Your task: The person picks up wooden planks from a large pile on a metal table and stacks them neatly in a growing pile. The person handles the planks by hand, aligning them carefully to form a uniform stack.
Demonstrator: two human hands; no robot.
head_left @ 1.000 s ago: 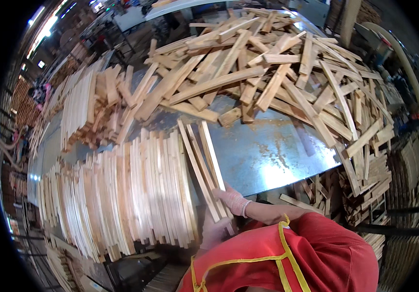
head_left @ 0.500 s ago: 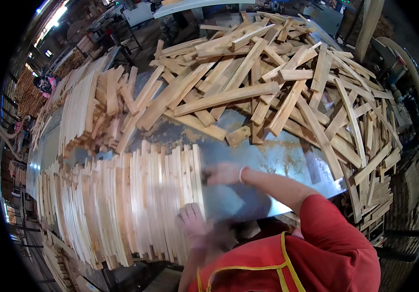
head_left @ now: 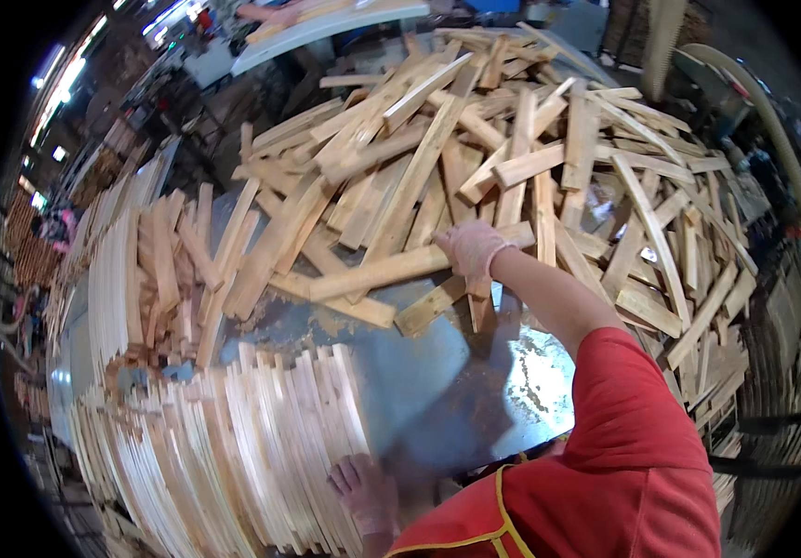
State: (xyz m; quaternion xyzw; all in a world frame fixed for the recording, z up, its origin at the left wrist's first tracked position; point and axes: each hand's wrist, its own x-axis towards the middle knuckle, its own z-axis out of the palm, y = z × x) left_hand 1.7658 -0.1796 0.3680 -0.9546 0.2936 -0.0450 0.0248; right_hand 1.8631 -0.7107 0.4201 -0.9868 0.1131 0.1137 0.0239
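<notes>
My right hand (head_left: 475, 251), in what looks like a thin pale glove, is closed over a long wooden board (head_left: 377, 276) near its right end. The board lies slanted across the front of a loose heap of boards (head_left: 410, 186). Down by the lower edge, my left hand (head_left: 363, 493) rests with its fingers stretched out against the right end of a row of slats (head_left: 270, 437). These slats stand on edge, packed side by side. Part of the board's right end is hidden behind my right hand.
Sawdust and shadows lie on the metal table (head_left: 419, 391) between row and heap. A second stack of slats (head_left: 114, 288) stands at the left, with loose pieces leaning beside it. A ribbed hose (head_left: 772, 112) curves down at the far right. A pale-topped table (head_left: 335, 23) stands behind.
My right hand has moved from beside the row's end, away and up to the heap, and taken hold of a board. The left hand stays at the row. The view has shifted.
</notes>
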